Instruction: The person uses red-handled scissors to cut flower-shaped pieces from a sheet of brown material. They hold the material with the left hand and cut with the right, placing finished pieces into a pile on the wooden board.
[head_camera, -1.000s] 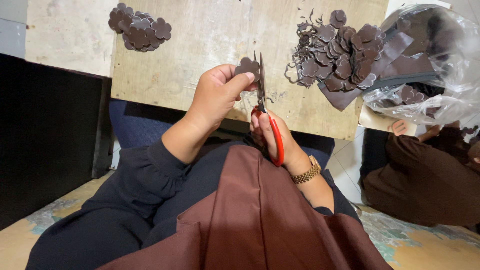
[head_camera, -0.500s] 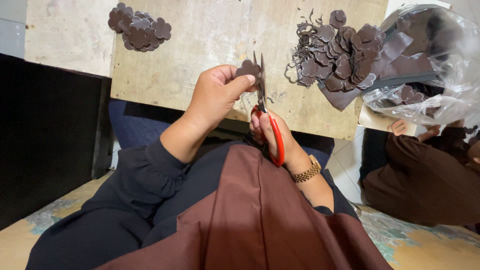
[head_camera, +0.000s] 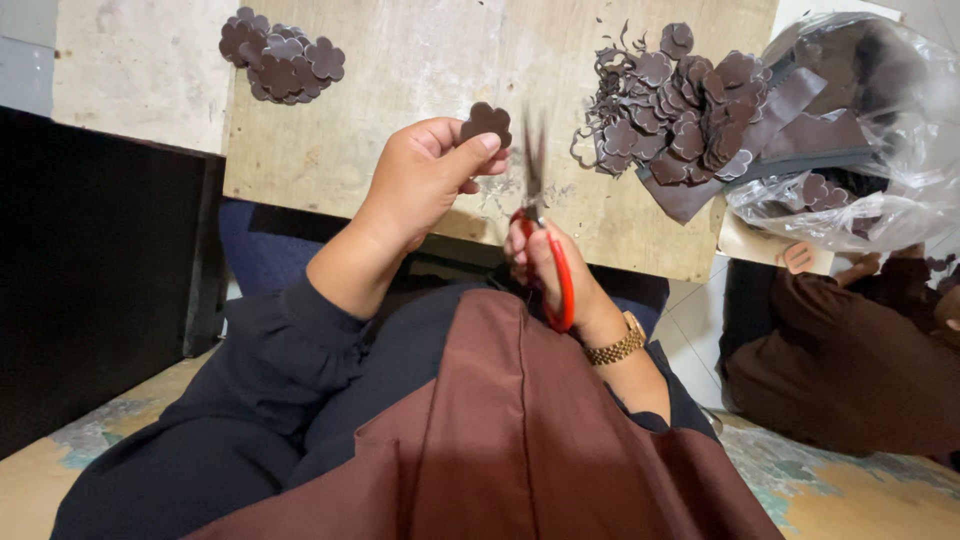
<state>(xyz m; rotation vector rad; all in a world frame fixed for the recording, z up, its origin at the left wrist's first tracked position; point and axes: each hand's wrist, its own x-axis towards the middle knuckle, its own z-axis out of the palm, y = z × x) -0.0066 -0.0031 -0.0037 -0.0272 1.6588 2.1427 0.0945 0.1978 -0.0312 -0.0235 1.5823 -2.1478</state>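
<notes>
L hand (head_camera: 425, 180) pinches brown flower cutout (head_camera: 486, 122); R hand (head_camera: 545, 262) grips red-handled scissors (head_camera: 540, 215), blades up.

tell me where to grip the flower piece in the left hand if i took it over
Pinch the flat faces of the flower piece at its upper lobes, coming from above. It is thin and held upright, the left hand covers its lower edge, and the scissors stand close on its right.

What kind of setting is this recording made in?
Probably a small home or informal craft workshop. The person sits low at a worn wooden board, the hands cutting a brown flower-shaped piece with red-handled scissors; heaps of cut pieces lie nearby.
</notes>
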